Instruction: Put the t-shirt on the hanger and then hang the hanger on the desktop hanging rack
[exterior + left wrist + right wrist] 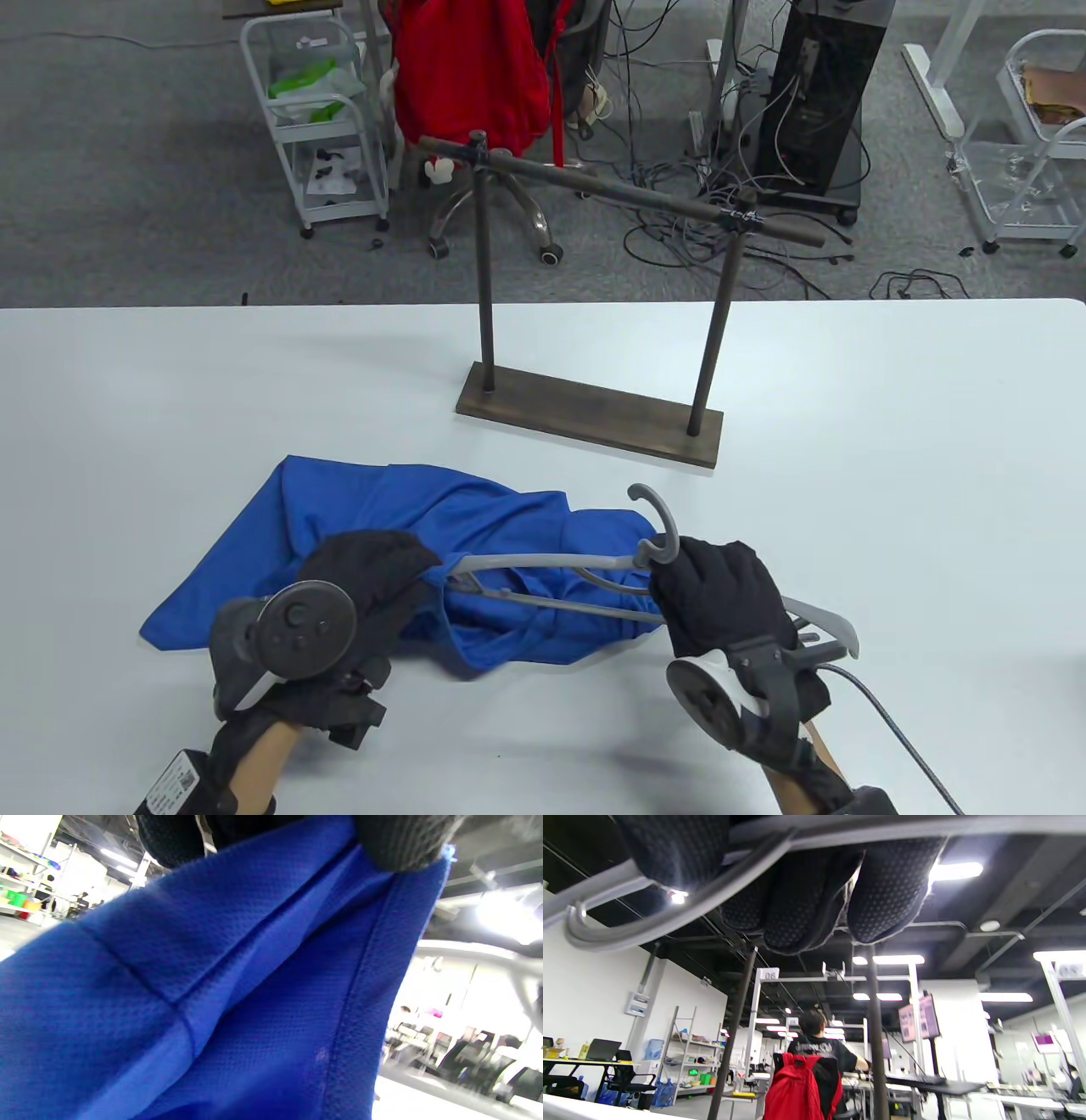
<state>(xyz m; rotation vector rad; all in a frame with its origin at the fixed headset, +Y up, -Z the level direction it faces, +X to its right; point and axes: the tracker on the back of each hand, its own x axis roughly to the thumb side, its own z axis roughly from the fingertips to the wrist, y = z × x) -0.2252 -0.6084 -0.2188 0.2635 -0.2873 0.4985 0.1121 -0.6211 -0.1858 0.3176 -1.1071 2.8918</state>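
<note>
A blue t-shirt (356, 526) lies crumpled on the white table (891, 509). A grey plastic hanger (543, 562) lies over it, with its left arm end tucked into the shirt's opening. My left hand (382, 577) grips the shirt fabric beside that arm end; the cloth (212, 984) fills the left wrist view under my fingertips (398, 844). My right hand (721, 594) grips the hanger just below its hook (657, 509). Its fingers (886, 887) curl round the grey bars (670, 914). The dark hanging rack (594, 255) stands behind, its rail bare.
The rack's flat base (590, 413) sits mid-table, just beyond the shirt. A cable (899, 730) trails from my right wrist. Beyond the far edge are a chair with a red jacket (475, 68), white carts and floor cables.
</note>
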